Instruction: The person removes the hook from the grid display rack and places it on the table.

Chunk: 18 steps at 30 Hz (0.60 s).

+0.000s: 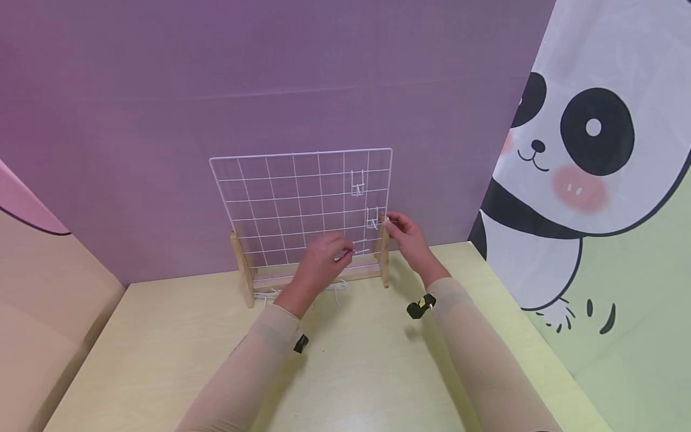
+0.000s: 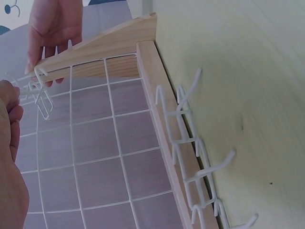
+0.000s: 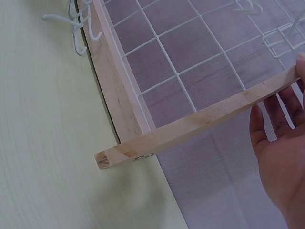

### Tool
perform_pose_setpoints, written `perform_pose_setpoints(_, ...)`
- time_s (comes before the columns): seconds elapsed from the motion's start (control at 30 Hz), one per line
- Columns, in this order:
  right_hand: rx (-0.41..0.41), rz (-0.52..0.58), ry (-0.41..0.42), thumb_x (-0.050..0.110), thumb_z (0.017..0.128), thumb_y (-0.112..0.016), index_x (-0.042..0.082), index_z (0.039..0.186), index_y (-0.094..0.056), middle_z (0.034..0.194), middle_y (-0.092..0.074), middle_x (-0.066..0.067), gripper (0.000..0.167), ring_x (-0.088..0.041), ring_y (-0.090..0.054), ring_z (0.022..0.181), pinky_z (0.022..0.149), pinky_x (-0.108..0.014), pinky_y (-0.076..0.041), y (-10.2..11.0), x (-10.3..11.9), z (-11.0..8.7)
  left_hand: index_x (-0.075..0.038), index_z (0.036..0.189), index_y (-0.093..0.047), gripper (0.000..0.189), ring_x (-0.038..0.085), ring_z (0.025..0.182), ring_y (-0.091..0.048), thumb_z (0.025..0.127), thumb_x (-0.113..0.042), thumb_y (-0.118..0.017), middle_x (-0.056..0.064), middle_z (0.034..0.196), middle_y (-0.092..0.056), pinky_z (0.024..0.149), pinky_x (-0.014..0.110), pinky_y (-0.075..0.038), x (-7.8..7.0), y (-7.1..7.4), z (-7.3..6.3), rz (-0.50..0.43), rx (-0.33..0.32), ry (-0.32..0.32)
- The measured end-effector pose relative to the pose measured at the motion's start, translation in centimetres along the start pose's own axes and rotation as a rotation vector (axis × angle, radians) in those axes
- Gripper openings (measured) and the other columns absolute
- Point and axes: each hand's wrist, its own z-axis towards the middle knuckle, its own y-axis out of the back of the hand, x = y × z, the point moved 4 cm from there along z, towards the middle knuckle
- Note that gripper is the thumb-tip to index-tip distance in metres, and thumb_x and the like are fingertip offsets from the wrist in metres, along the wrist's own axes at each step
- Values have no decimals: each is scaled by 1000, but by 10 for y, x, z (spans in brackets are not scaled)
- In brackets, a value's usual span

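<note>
A white wire grid panel (image 1: pixel 291 207) stands in a wooden stand (image 1: pixel 245 270). My left hand (image 1: pixel 324 255) pinches a small white wire hook (image 1: pixel 361 250) by its prong, in front of the panel's lower right. In the left wrist view, the fingertips (image 2: pixel 14 95) are at the left edge. The right hand (image 1: pixel 410 240) grips the stand's right wooden post (image 3: pixel 205 117) near its top, thumb in front and fingers behind. Two similar hooks, an upper one (image 1: pixel 357 183) and a lower one (image 1: pixel 372 219), hang on the panel's right side.
Several loose white hooks (image 2: pixel 190 148) lean along the stand's wooden base bar (image 2: pixel 164 100). The pale table (image 1: pixel 345 372) stretches out in front. A purple backdrop (image 1: pixel 162 150) rises behind, and a panda-printed sheet (image 1: pixel 599 198) hangs at the right.
</note>
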Motion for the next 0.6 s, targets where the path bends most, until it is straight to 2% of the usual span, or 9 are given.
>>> perform_pose_setpoints(0.1, 0, 2, -1, 19, 115, -62, 3, 149, -63, 139, -68, -14, 38, -22, -62, 127, 119, -46, -49, 0, 0, 0, -5, 105, -82, 7, 23, 96, -72, 98, -2, -82, 4, 102, -76, 89, 35, -65, -1, -3, -2, -6, 10, -2)
perform_pose_setpoints(0.27, -9, -3, 9, 19, 115, -62, 0, 149, -63, 134, -70, -9, 39, -18, -63, 123, 112, -37, -53, 0, -2, 2, -6, 103, -82, 8, 23, 94, -72, 97, -2, -83, 4, 100, -75, 88, 36, -64, 0, -10, -5, -5, 18, -13)
perform_pose_setpoints(0.4, -11, 1, 17, 18, 115, -63, 0, 149, -63, 134, -70, -9, 38, -16, -63, 121, 108, -32, -54, 0, -2, 2, -6, 103, -81, 8, 23, 95, -73, 96, -2, -84, 4, 101, -76, 88, 37, -65, 1, -15, -9, -18, 33, 6)
perform_pose_setpoints(0.6, -6, -7, 4, 19, 115, -62, 3, 150, -63, 140, -68, -14, 38, -18, -63, 124, 113, -38, -52, 0, -2, 1, -7, 104, -82, 7, 22, 98, -75, 98, -3, -83, 3, 105, -78, 91, 36, -65, 4, -24, -14, -27, 81, 52)
